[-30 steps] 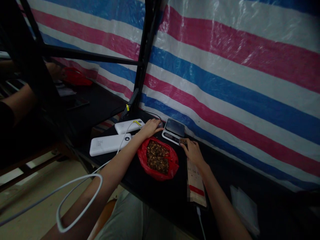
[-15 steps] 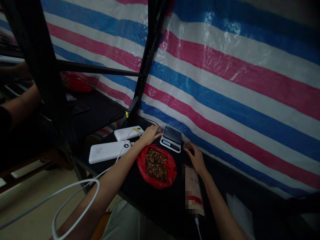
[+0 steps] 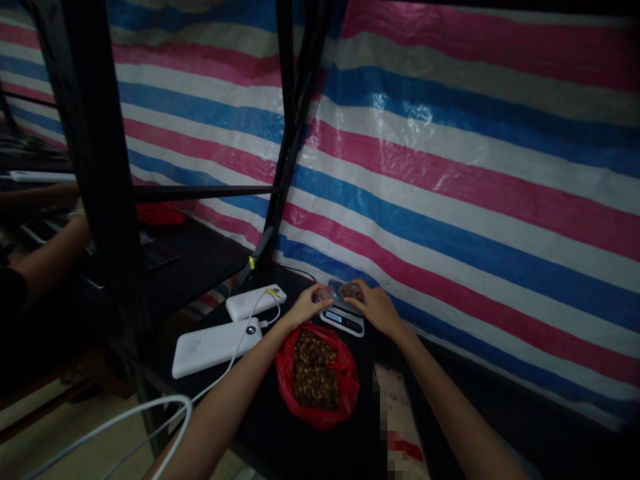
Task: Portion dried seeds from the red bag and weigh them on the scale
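Observation:
Above the pan of a small white digital scale (image 3: 353, 328), my right hand (image 3: 377, 308) grips a small clear plastic bag (image 3: 351, 292) with brown pieces inside. My left hand (image 3: 306, 308) is at the scale's left edge, its fingers curled round clear plastic (image 3: 325, 294); whether this is part of the same bag I cannot tell. Nearer to me, between my forearms, a red plastic bag (image 3: 283, 380) lies open, full of brown, nut-like pieces (image 3: 315, 370).
Two white power banks (image 3: 213, 348) (image 3: 250, 303) with a white cable (image 3: 187, 413) lie left of my left forearm. A phone (image 3: 400, 413) rests by my right forearm. A black metal post (image 3: 107, 167) stands at left, with another person's arm (image 3: 55, 250) beyond it.
My right hand has moved left from beside the scale to over its pan, bringing the small bag. The left hand's fingers have curled round clear plastic. The view has tilted up.

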Action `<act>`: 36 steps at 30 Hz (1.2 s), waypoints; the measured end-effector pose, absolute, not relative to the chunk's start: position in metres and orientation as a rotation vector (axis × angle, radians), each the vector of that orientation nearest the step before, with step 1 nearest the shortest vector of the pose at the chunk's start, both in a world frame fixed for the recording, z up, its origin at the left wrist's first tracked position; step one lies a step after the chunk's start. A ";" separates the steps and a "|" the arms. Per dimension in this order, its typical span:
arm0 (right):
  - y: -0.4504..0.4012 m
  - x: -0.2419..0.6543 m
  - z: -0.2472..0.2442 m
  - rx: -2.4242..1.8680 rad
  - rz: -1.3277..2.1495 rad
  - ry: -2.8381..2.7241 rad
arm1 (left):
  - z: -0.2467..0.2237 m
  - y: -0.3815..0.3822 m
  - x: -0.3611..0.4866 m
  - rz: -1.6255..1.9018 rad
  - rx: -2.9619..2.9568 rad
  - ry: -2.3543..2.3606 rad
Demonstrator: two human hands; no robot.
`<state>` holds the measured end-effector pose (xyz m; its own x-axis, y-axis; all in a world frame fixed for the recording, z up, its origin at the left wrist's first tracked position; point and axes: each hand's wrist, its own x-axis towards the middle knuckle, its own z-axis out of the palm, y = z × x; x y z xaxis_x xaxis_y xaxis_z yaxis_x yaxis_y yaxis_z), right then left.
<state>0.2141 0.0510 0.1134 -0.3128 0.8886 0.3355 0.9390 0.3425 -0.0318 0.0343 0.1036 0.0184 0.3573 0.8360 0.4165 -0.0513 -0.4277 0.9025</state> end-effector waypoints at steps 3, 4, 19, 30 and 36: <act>0.056 0.209 0.115 -1.600 -0.366 -2.421 | 0.020 0.103 0.034 1.201 1.662 0.678; 0.056 0.207 0.116 -1.584 -0.402 -2.448 | 0.020 0.103 0.034 1.196 1.660 0.678; 0.054 0.179 0.128 -1.325 -0.896 -2.741 | 0.013 0.108 0.036 1.200 1.845 0.771; 0.042 0.243 0.104 -1.562 -0.506 -2.314 | 0.020 0.104 0.034 1.161 1.925 0.764; 0.023 0.335 0.057 -1.654 0.156 -1.861 | 0.051 0.139 0.075 1.031 2.281 0.771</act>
